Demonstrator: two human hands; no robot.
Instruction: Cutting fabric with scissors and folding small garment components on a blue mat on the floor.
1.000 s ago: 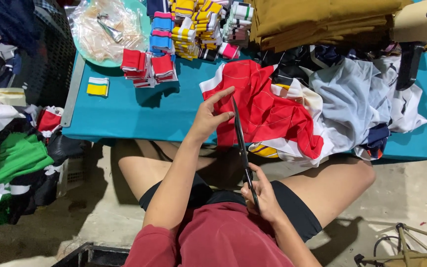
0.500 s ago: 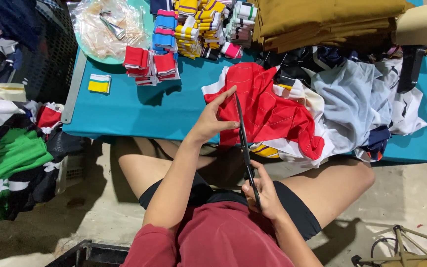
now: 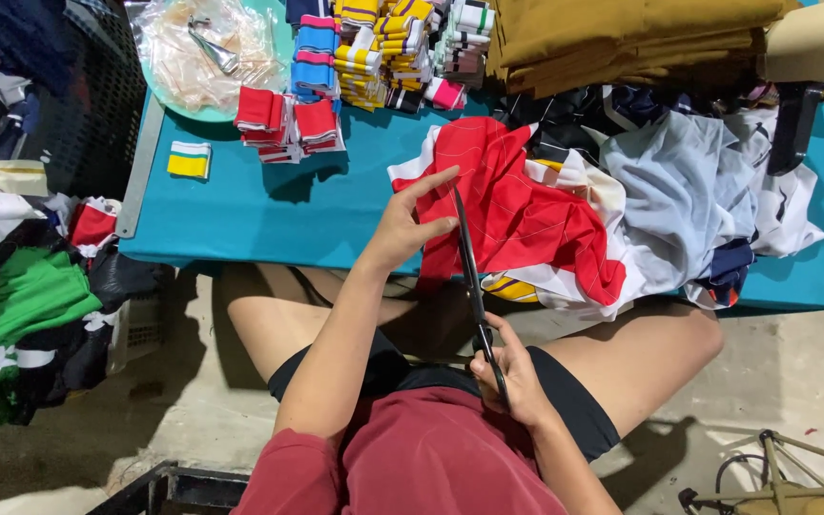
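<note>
Scissors (image 3: 474, 286) gripped in my right hand (image 3: 512, 377), btm centre, blades shut along red cloth (image 3: 526, 215) at table (image 3: 278, 219) edge; left hand (image 3: 407, 224) pinches cloth, fingers half-open, prob. keeping it taut.

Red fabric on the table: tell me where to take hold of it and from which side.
Pinch the red fabric at its left edge, coming from the left as the left hand does. That edge lies free on the teal table beside the scissors; its right side is crowded by other cloth.
</note>
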